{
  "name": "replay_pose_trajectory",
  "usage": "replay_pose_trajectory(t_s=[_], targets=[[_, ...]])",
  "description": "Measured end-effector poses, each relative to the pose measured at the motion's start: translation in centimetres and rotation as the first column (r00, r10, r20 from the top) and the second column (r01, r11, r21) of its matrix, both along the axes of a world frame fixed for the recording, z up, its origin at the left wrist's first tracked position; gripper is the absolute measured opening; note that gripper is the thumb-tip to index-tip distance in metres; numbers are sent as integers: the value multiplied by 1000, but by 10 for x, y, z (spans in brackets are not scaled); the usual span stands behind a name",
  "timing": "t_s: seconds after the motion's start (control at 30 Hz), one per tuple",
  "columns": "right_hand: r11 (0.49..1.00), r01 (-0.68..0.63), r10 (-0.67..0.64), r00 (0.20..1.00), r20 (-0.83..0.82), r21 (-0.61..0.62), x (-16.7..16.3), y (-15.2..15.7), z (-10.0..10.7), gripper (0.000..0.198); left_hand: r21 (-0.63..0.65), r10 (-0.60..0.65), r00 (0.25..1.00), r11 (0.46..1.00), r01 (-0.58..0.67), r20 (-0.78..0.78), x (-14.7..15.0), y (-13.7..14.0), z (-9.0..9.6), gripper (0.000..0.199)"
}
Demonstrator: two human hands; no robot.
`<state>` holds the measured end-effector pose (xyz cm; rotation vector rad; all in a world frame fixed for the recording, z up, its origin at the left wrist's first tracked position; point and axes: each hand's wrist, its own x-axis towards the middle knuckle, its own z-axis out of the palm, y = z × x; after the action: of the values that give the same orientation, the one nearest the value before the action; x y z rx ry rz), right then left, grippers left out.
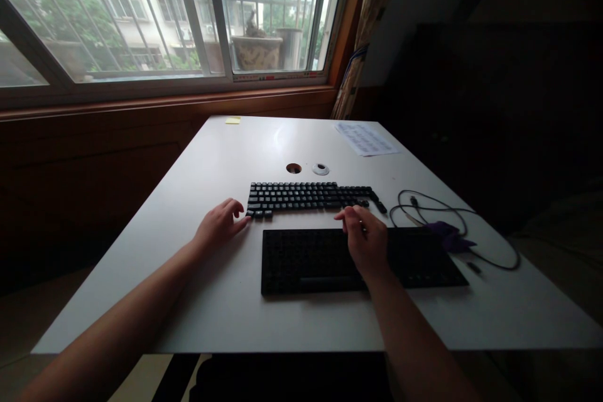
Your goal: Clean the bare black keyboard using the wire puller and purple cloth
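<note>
Find on the white table (198, 182) a block of black keycaps (294, 196), laid out in close rows in keyboard order, near the middle and beyond a black keyboard (306, 257). Note three keycaps in a short row at the near left corner of the block, and a slanted group at its right end. Note a strip of bare tabletop between block and keyboard. Find the keyboard flat, long side toward the near edge; cannot make out its surface in detail, for darkness.

Record the left hand (219, 223) at the left end of the block, bent and partly open, showing a gap between thumb and forefinger, with fingertips at the corner keycap. Cannot confirm contact there. Record the right hand (368, 242) above the keyboard, right of its middle, fingers curled, forefinger pointing left toward the near side of the block. Cannot tell from this angle of anything pinched in it.

Log to the right a looped dark cable (517, 257), a purple item (447, 235) beside the keyboard and a small dark piece (474, 268) just beyond its right end. Log toward the far edge printed paper (367, 139), a yellow note (232, 120) and two round openings, one rimmed by a white ring (315, 171).
</note>
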<state>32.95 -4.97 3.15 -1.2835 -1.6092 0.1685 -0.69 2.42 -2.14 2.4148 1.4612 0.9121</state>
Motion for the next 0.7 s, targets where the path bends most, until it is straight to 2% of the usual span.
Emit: replay_pose_trajectory(t_s=[0.13,0.33,0.7], targets=[[1000,-1,1,1000,10,13,1,0,-1,37,34,-67,994,997,64,81,-2,-3,-1,21],[999,-24,24,1000,15,22,0,0,-1,35,75,-169,981,984,162,91,-4,-1,-6,20],[999,-33,32,999,34,30,0,0,-1,33,105,-176,984,980,171,39,-4,4,-10,17]])
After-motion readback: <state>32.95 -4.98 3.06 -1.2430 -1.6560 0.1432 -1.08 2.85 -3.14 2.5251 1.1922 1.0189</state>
